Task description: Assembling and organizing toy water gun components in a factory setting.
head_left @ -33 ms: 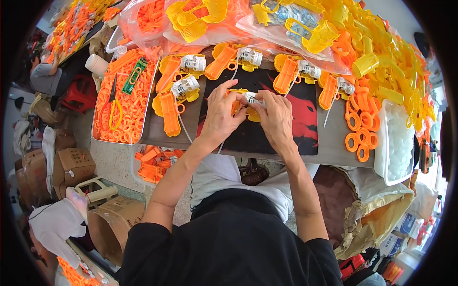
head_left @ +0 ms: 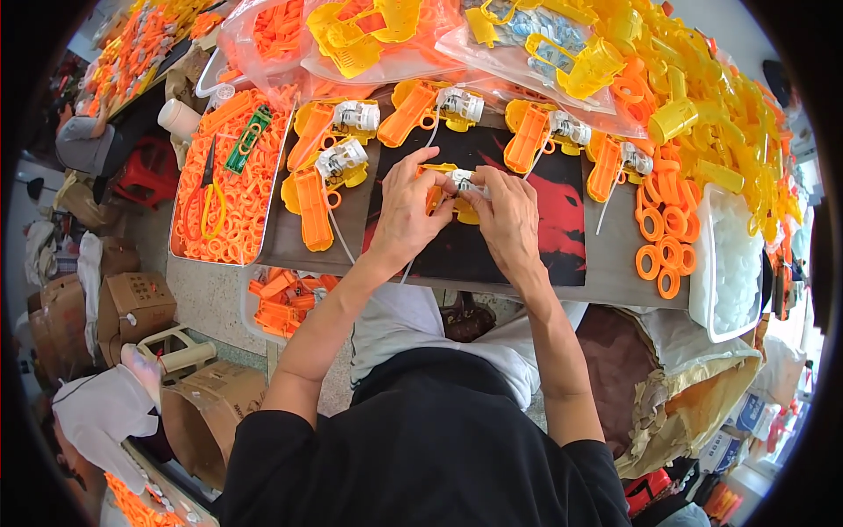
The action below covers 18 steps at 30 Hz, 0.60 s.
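Note:
Over the black and red mat (head_left: 559, 246), my left hand (head_left: 406, 211) and my right hand (head_left: 511, 218) meet at a part-built toy gun (head_left: 466, 213). Its yellow shell and white mechanism show between my fingers, which largely cover the rest. Both hands are closed on it, thumbs and forefingers pinching near the white mechanism. A thin white strand hangs below my left hand. Around the mat lie several similar toy guns with orange grips, yellow shells and white mechanisms, including one at left (head_left: 312, 206) and one at right (head_left: 527, 140).
At left stands a tray (head_left: 173, 237) of orange rings, holding scissors (head_left: 207, 198) and a green piece (head_left: 248, 140). Orange rings (head_left: 669, 255) and a white tub (head_left: 702, 303) are at right. Yellow shells (head_left: 694, 132) and plastic bags (head_left: 378, 57) pile along the back.

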Available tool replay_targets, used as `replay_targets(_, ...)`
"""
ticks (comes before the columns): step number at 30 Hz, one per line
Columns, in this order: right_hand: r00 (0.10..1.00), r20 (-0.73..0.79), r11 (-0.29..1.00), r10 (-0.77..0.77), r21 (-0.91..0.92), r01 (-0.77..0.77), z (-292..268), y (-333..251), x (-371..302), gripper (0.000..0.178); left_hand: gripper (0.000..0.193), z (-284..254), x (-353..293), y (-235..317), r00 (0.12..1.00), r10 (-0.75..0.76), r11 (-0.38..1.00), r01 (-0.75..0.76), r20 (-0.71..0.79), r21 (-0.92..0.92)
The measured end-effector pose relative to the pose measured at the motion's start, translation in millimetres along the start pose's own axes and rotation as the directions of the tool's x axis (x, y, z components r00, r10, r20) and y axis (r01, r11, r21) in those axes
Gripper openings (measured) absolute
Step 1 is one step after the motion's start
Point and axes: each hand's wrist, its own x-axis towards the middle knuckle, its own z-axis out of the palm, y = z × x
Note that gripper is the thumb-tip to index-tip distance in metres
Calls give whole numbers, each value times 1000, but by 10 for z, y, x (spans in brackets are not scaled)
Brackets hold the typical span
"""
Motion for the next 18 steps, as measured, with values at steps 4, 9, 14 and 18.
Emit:
replay_targets(4,999,-41,1000,-20,-1,20,52,30,-84,25,22,-17,7,9,1000,-2,998,3,15,-66)
replay_targets(9,999,-28,1000,-22,15,22,60,-61,-155,25,18,-82,-89,158,971,236,957,-240,44,160)
replay_targets(14,985,-144,994,-97,-59,89,210,42,-275,33,25,-200,-80,148,955,287,942,-297,79,159)
replay_targets(18,971,-210,989,-116,-110,95,236,87,-302,38,37,-114,98,159,904,426,883,-424,34,201)
